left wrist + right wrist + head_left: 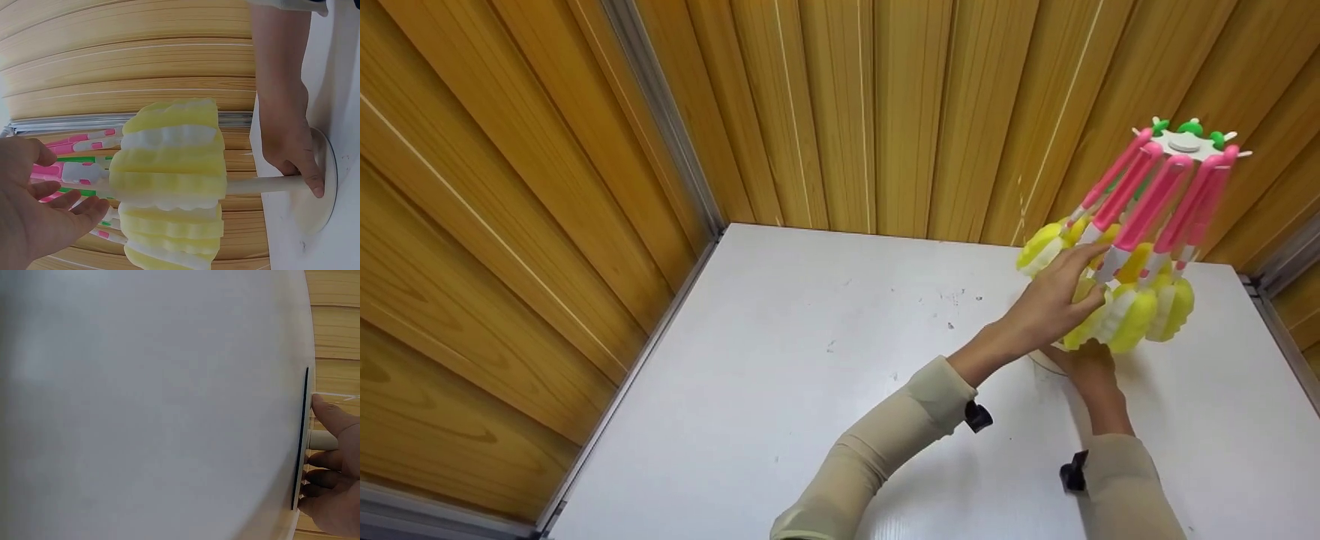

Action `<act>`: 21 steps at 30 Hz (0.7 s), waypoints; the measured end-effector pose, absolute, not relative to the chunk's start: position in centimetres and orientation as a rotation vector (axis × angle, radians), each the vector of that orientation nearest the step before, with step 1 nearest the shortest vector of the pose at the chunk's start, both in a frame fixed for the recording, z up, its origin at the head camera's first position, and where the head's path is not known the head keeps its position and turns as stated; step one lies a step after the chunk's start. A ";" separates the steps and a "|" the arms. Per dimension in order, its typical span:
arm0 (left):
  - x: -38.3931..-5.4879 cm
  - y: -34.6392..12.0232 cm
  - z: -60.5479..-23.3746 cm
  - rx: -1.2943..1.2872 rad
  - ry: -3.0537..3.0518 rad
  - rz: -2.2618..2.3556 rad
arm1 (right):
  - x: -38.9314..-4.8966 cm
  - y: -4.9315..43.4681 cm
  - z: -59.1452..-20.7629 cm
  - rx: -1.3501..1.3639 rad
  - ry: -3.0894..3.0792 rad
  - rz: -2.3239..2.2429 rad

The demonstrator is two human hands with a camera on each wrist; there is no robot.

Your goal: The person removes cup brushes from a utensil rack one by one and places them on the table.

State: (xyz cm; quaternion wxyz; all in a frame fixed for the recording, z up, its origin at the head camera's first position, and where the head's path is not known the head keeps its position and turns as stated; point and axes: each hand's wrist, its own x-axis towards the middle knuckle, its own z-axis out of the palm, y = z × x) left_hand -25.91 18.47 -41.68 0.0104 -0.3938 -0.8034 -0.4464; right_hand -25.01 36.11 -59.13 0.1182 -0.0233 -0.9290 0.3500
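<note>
A carousel stand carries a ring of brushes with pink and green handles (1151,202) and yellow-and-white heads (1132,315), hung from a white top disc (1185,144). My left hand (1054,300) is at the side of the ring. Its thumb and loosely bent fingers (84,214) are spread beside a pink-and-white handle (73,171). Low down, my right hand (284,132) straddles the pale pole (259,184). Its thumb and fingertips press on the round base (302,439); in the head view the brush heads partly cover this hand.
The stand is near the right back part of a white table (780,360) with small dark marks. Wood-patterned panels (885,112) rise behind and at the left, with metal strips (667,112) along the corners.
</note>
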 end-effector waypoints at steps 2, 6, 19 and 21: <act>-26.0 18.7 -41.7 -1.228 -2.505 -1.387 | -25.1 36.1 -59.3 -0.060 -2.711 0.987; -26.2 19.2 -41.8 -1.208 -2.508 -1.403 | -25.0 36.2 -59.5 -0.075 -2.709 0.998; -26.9 20.7 -42.1 -1.157 -2.439 -1.576 | -24.9 36.4 -59.0 -0.113 -2.734 1.138; -27.1 20.8 -42.2 -1.139 -2.415 -1.597 | -25.0 36.4 -59.1 -0.083 -2.732 1.118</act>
